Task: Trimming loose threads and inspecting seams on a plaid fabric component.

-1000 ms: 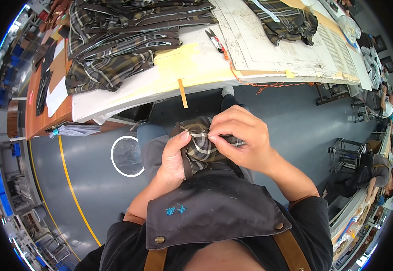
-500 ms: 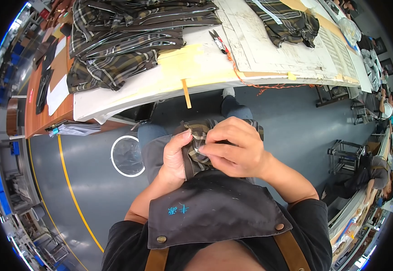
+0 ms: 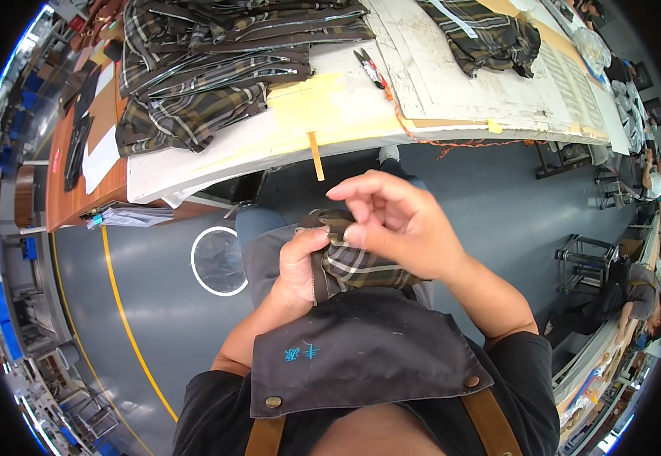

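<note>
A brown plaid garment piece (image 3: pixel 357 267) with a dark zipper edge lies bunched over my lap, against the dark apron (image 3: pixel 361 334). My left hand (image 3: pixel 298 267) is closed on its zipper side, thumb pressed on top of the cloth. Above the cloth's right part is my right hand (image 3: pixel 410 228), its thumb and forefinger spread well apart. The thumb tip comes close to the fabric by my left thumb; whether it touches I cannot tell. No object shows between the right fingers.
Ahead, a white table (image 3: pixel 262 137) bears stacked plaid garments (image 3: pixel 216 68), red-handled snippers (image 3: pixel 368 70) on an orange cord, and another plaid piece (image 3: pixel 490 38). A yellow strip (image 3: pixel 316 156) overhangs the edge. A white-rimmed bin (image 3: pixel 220 262) stands left of my legs.
My right hand has lifted away from the cloth, its pinched fingers spreading apart. More of the plaid shows now. My left hand keeps its hold, nearly in place.
</note>
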Demonstrator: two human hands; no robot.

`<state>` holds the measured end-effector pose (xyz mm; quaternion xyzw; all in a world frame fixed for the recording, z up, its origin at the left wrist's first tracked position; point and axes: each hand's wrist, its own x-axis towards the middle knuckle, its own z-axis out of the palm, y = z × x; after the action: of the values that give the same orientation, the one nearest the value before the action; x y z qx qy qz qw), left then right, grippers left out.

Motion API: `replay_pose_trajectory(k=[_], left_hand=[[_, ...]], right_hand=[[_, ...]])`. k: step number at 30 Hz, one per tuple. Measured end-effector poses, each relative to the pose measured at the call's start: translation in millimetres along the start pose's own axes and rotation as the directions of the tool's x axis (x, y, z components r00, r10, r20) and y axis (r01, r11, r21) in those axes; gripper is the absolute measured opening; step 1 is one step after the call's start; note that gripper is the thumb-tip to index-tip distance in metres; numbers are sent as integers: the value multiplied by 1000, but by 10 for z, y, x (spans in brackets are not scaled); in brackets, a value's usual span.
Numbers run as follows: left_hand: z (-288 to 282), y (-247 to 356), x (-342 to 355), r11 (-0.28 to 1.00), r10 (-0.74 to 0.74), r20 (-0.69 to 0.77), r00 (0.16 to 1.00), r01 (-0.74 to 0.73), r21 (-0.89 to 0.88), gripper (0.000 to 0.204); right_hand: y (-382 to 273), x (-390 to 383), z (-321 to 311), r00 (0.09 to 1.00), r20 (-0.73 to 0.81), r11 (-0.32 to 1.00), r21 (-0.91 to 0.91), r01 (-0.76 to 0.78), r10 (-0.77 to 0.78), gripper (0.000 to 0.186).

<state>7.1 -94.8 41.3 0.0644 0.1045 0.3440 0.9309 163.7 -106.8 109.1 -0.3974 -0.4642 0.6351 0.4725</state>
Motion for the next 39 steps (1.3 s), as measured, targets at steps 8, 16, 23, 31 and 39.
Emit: replay_pose_trajectory(k=[8,16,23,31,39], left_hand=[[26,-40,39,1000,0,94,996,1,-11,54],[70,-54,56,1000,17,69,998,-17,6,54],[37,-35,53,1000,-11,67,998,10,24,50],[70,10,-9,995,14,-35,999,-10,100,48],[54,1,-70,1000,8,31,999,-8,-18,47]], right_hand=[[-12,-34,-95,993,85,996,-31,-79,81,34],[-42,-24,-61,993,102,980,-198,-35,56,35],[81,34,-60,987,104,992,-1,-124,124,24],[-11,38,-29,989,48,974,-186,-129,140,18],[-23,-239,-180,995,85,914,-397,83,-53,41]])
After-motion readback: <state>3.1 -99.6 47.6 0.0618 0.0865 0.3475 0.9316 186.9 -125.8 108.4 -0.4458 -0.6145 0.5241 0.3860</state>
